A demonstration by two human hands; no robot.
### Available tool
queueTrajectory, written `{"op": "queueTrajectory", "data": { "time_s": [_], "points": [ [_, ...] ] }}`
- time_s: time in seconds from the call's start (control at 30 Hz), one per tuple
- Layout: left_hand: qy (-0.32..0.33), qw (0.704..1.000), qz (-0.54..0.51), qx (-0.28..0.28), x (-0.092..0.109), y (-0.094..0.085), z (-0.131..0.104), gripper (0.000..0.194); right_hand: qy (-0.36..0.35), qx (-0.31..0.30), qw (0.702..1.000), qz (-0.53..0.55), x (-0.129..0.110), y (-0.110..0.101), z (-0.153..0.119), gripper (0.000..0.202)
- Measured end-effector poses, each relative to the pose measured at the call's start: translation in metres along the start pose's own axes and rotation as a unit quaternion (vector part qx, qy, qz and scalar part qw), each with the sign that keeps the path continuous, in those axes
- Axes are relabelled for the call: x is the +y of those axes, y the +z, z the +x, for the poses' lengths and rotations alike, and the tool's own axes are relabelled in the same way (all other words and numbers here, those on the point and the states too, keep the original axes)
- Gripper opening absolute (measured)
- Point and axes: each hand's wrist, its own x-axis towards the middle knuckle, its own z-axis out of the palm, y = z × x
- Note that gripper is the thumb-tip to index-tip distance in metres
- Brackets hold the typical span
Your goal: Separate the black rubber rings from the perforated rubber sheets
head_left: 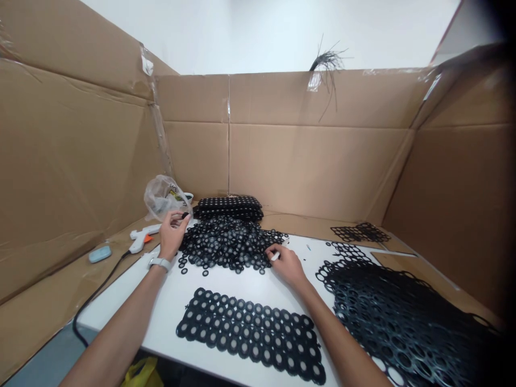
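Note:
My left hand (173, 231), with a pale watch on the wrist, is raised at the left edge of a heap of small black rings (228, 242). Its thumb and fingers pinch a small black piece (185, 215), likely one of the rings. At the heap's right edge, my right hand (287, 264) is closed around a slim white stick-like tool (276, 256), whose kind I cannot make out. Nearer me on the white table (161, 328) lies a rectangular panel of joined black rings (250, 330), in rows with pale centres.
Behind the heap are stacked black panels (229, 207). A clear plastic bag (163, 196), a white glue gun (141, 237) with a black cord and a light blue case (100, 254) are at left. Black ring netting (395, 312) is piled at right. Cardboard walls (306, 161) surround the table.

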Motion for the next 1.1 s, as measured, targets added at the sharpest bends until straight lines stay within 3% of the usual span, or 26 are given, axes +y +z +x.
{"op": "queueTrajectory", "data": {
  "time_s": [0.27, 0.53, 0.63, 0.9, 1.1],
  "points": [
    [0.005, 1.0, 0.006, 0.006, -0.003, 0.0, 0.001, 0.041, 0.003, -0.003, 1.0, -0.004, 0.0, 0.0, 0.001, 0.025],
    [0.004, 1.0, 0.029, -0.006, -0.012, 0.002, 0.003, 0.06, -0.002, -0.003, 1.0, -0.003, -0.001, 0.0, 0.0, 0.025],
    [0.002, 0.999, 0.051, -0.017, -0.013, 0.003, 0.002, 0.058, -0.001, -0.003, 1.0, -0.007, -0.001, 0.0, 0.0, 0.025],
    [0.001, 0.996, 0.041, -0.077, -0.002, 0.008, -0.002, 0.05, -0.005, 0.002, 1.0, -0.001, 0.0, 0.001, 0.0, 0.024],
    [0.039, 0.982, 0.021, -0.181, 0.018, 0.024, -0.017, 0.042, 0.002, 0.01, 1.0, 0.01, 0.001, 0.001, 0.0, 0.023]
  ]
}}
